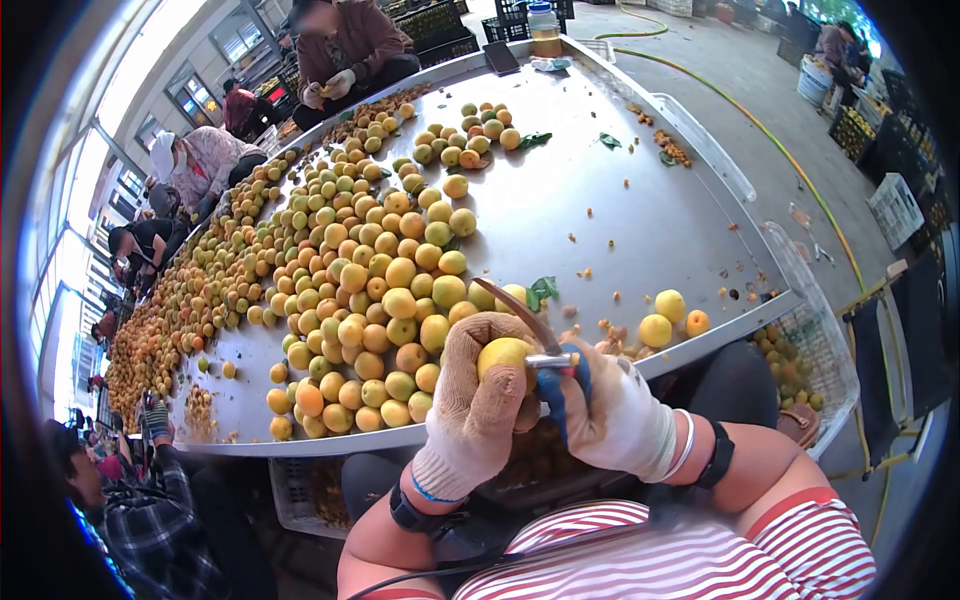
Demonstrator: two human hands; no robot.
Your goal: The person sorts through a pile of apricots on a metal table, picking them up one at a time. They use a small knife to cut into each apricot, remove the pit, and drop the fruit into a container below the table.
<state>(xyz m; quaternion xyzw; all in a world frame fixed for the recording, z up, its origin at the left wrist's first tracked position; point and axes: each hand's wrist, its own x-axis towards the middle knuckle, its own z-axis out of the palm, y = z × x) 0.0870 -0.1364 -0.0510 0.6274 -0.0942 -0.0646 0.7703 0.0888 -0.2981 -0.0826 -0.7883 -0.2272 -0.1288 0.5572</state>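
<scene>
My left hand (462,415), in a tan and white knitted glove, is closed around a yellow apricot (503,356). In my right hand (622,415), gloved in white with blue at the fingers, is a knife with a curved blade (522,308) and a silver collar by the handle. The blade rises up and left past the apricot, and the collar sits right at its side. Both hands are close together over the near edge of the metal table (560,225). A large heap of apricots (385,275) spreads just beyond my left hand.
Three loose apricots (656,330) lie right of my hands, near scraps and a green leaf (541,290). Fruit-filled crates (790,375) stand below the table's right edge. A jar (543,30) and dark phone (501,58) rest at the far end. Several people work along the left side.
</scene>
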